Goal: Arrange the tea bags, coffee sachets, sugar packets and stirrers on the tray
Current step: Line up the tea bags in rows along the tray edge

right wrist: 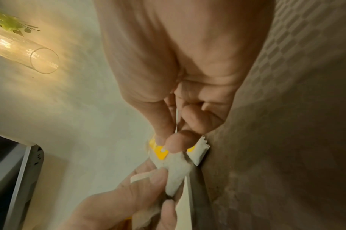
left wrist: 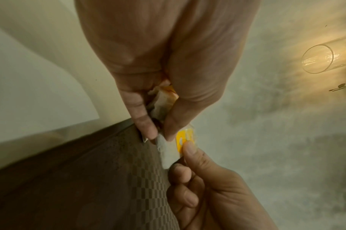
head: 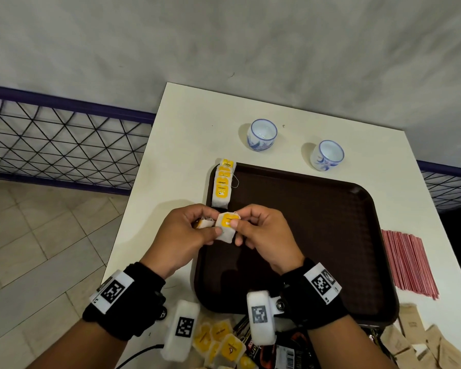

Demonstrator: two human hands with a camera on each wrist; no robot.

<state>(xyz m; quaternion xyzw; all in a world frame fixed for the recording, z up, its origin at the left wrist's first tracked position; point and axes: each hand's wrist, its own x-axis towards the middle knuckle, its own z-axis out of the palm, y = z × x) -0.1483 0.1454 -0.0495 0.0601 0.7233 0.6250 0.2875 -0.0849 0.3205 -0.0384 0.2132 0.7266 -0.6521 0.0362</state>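
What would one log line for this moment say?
left hand: pinches tea bag | right hand: pinches same bag | over tray | stacked tea bags: tray's far-left corner

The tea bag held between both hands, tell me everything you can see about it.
The tea bag is a small white pouch of soft, paper-like material with a yellow tag lying on its upper face. It is held in the air over the near left edge of the brown tray, tilted. The left hand pinches its left edge while also holding more bags; the right hand pinches the tagged end, thumb on the yellow label. A thin string shows near the tag.
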